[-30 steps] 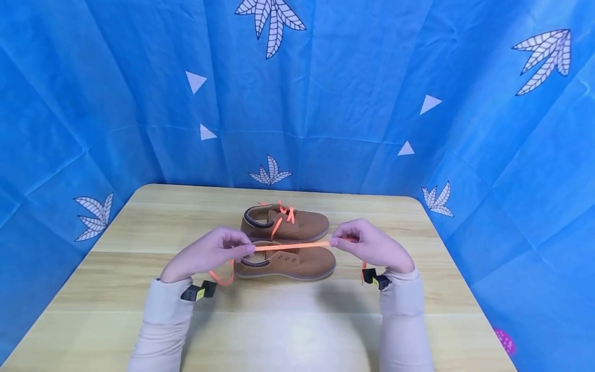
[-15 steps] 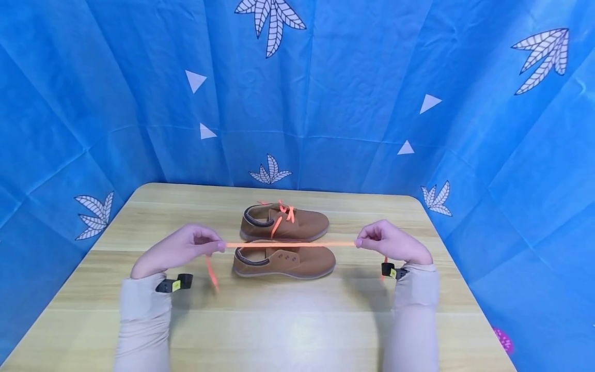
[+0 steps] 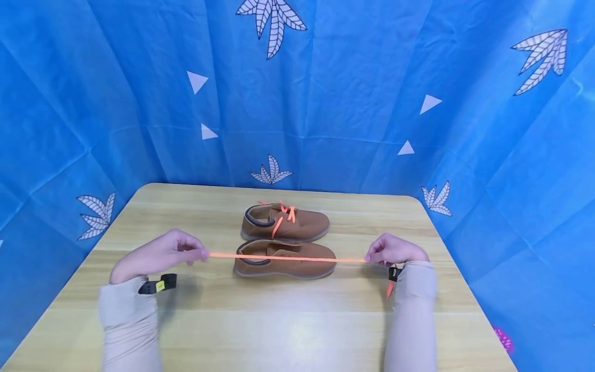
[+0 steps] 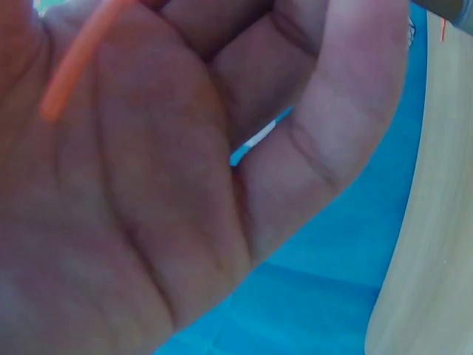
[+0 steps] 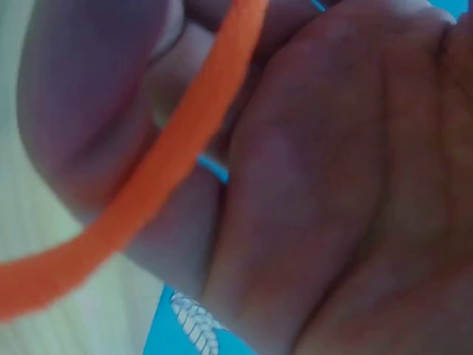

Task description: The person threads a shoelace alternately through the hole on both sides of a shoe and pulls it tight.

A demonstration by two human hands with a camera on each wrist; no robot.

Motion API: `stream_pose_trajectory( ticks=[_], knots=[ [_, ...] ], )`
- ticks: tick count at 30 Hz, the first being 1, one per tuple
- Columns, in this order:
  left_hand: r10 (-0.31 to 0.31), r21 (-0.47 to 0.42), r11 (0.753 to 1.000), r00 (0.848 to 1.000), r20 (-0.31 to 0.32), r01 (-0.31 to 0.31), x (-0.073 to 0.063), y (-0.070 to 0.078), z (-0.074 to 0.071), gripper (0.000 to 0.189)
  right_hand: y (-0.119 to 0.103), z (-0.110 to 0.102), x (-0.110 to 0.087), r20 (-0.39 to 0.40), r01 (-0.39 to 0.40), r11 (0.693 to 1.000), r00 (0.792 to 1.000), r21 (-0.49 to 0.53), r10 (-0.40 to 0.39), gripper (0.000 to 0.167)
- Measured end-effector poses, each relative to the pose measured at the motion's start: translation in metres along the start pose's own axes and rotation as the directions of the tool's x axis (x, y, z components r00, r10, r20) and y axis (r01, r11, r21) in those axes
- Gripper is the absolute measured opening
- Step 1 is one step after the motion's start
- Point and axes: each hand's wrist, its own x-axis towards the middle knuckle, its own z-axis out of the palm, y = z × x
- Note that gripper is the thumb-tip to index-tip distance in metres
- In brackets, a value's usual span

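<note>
An orange shoelace point(image 3: 288, 258) stretches straight across the head view, held between my two hands above the nearer brown shoe point(image 3: 302, 266). My left hand point(image 3: 160, 254) pinches it near one end, where only a short tip point(image 4: 74, 66) lies against the palm in the left wrist view. The other side is pinched by my right hand point(image 3: 395, 250), and a loose length point(image 5: 148, 185) hangs down past the palm. Behind the nearer shoe stands a second brown shoe point(image 3: 309, 225), with an orange lace tied in its eyelets. Both toes point right.
The shoes stand on a light wooden table point(image 3: 297, 320). Blue cloth point(image 3: 353, 93) with white leaf and triangle prints hangs behind the table and along both sides.
My hands have moved apart, the left to the left and the right to the right, so more lace spans between them. The lace has dropped slightly; the shoes have not moved.
</note>
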Motion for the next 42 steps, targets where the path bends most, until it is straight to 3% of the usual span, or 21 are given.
stream_pose_trajectory(
  ticks=[4,7,11,14,16,18,20,23,26,32,36,39,42],
  knots=[
    [0.0,0.027,1.0,1.0,0.011,0.0,0.004,0.01,0.002,0.018,0.008,0.002,0.006,-0.018,-0.083,0.997,0.996,0.005,0.083,0.02],
    [0.017,0.058,0.998,1.0,0.014,-0.018,0.009,0.02,0.007,0.016,0.003,0.003,0.008,-0.049,-0.097,0.994,0.994,-0.056,0.095,0.016],
    [0.067,0.093,0.993,0.996,0.051,-0.071,0.018,0.039,0.021,0.015,-0.027,0.01,0.011,-0.1,-0.039,0.979,0.995,-0.201,0.019,0.017],
    [0.122,0.109,0.985,0.988,0.096,-0.132,0.024,0.055,0.035,0.015,-0.069,0.023,0.011,-0.145,0.098,0.957,0.979,-0.272,-0.142,0.02],
    [0.151,0.117,0.979,0.981,0.126,-0.166,0.028,0.066,0.045,0.015,-0.101,0.038,0.011,-0.14,0.24,0.93,0.948,-0.277,-0.286,0.021],
    [0.177,0.122,0.973,0.973,0.151,-0.196,0.032,0.075,0.053,0.015,-0.13,0.057,0.014,-0.084,0.419,0.871,0.888,-0.255,-0.452,0.023],
    [0.21,0.126,0.964,0.963,0.17,-0.232,0.036,0.082,0.059,0.014,-0.153,0.077,0.02,0.004,0.553,0.812,0.827,-0.186,-0.562,0.025],
    [0.258,0.12,0.952,0.948,0.187,-0.283,0.043,0.088,0.066,0.013,-0.17,0.099,0.029,0.1,0.654,0.75,0.757,-0.1,-0.646,0.021],
    [0.274,0.103,0.949,0.942,0.196,-0.298,0.048,0.088,0.07,0.012,-0.173,0.111,0.035,0.117,0.665,0.742,0.746,-0.081,-0.656,0.013],
    [0.243,0.075,0.963,0.957,0.157,-0.257,0.053,0.081,0.073,0.012,-0.17,0.112,0.032,0.108,0.618,0.766,0.786,-0.177,-0.609,0.008],
    [0.266,0.079,0.957,0.953,0.146,-0.279,0.054,0.079,0.073,0.012,-0.167,0.115,0.032,0.063,0.581,0.798,0.813,-0.161,-0.579,0.008],
    [0.288,0.07,0.951,0.943,0.169,-0.303,0.057,0.079,0.075,0.011,-0.165,0.117,0.036,0.044,0.585,0.799,0.81,-0.143,-0.585,0.013],
    [0.277,0.07,0.954,0.947,0.161,-0.291,0.058,0.079,0.075,0.013,-0.163,0.115,0.037,0.039,0.593,0.794,0.803,-0.135,-0.594,0.009]
  ],
)
